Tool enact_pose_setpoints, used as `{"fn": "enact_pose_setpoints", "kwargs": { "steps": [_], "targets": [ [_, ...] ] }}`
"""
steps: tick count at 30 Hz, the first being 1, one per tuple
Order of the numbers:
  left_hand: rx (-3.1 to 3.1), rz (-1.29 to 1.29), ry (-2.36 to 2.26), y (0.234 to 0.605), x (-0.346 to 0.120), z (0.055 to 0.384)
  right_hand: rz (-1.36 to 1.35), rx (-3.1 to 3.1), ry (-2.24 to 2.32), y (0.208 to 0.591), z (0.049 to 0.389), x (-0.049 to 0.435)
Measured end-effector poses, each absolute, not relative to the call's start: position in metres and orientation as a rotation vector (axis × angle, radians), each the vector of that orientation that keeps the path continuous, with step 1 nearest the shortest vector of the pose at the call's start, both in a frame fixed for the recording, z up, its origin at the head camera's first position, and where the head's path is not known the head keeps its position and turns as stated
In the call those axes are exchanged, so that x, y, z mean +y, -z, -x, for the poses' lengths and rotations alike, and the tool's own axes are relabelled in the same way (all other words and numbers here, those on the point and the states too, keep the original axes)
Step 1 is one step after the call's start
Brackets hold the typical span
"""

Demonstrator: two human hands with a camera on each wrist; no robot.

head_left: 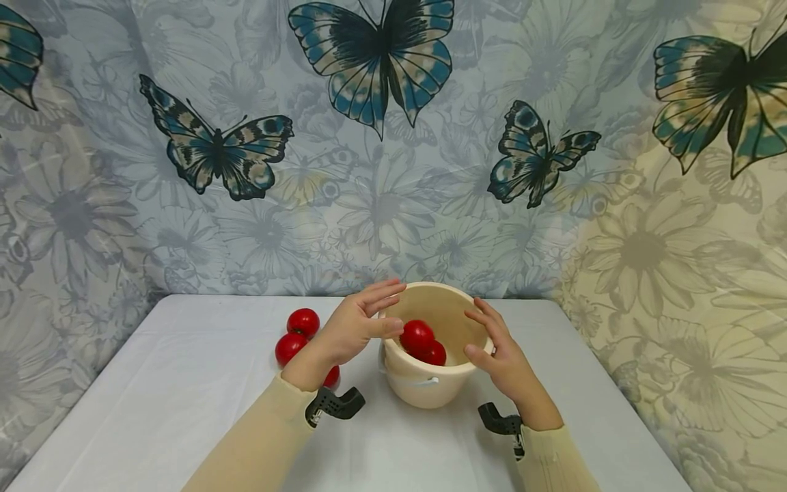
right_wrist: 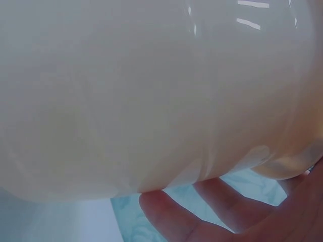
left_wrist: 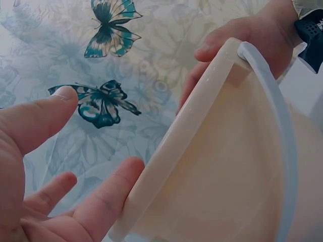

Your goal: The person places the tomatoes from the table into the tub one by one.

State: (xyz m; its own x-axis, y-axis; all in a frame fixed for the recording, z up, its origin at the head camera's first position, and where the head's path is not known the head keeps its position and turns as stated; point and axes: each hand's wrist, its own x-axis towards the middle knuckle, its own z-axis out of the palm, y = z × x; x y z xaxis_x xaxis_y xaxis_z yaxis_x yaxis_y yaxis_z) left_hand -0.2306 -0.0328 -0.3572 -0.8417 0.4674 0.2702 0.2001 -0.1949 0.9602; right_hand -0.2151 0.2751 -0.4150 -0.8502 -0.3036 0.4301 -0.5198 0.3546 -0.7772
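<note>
A cream plastic bucket [head_left: 424, 395] stands on the table with red tomatoes [head_left: 417, 336] inside; two show. My left hand [head_left: 359, 324] is at its left rim, fingers extended and thumb reaching over the edge toward the tomatoes. In the left wrist view a fingertip meets the bucket's rim [left_wrist: 174, 136], and nothing lies between thumb and fingers. On the opposite side my right hand [head_left: 507, 355] is spread beside the rim, its thumb over the near edge. Its fingers [right_wrist: 169, 212] touch or nearly touch the bucket's outer wall in the right wrist view.
Several more tomatoes [head_left: 290, 348] lie on the white-covered table [head_left: 154, 410] left of the bucket, partly behind my left forearm. A pale handle [head_left: 425, 382] hangs down the bucket's front. Behind the table rises a butterfly-patterned cloth [head_left: 381, 225].
</note>
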Motion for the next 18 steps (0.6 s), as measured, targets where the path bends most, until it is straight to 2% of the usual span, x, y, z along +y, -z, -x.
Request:
{"fn": "enact_pose_setpoints", "kwargs": {
  "steps": [18],
  "targets": [
    [1.922,-0.769,-2.2,0.36,-0.061,0.215,-0.729,-2.418,-1.523,0.414,0.214,0.274]
  ]
}}
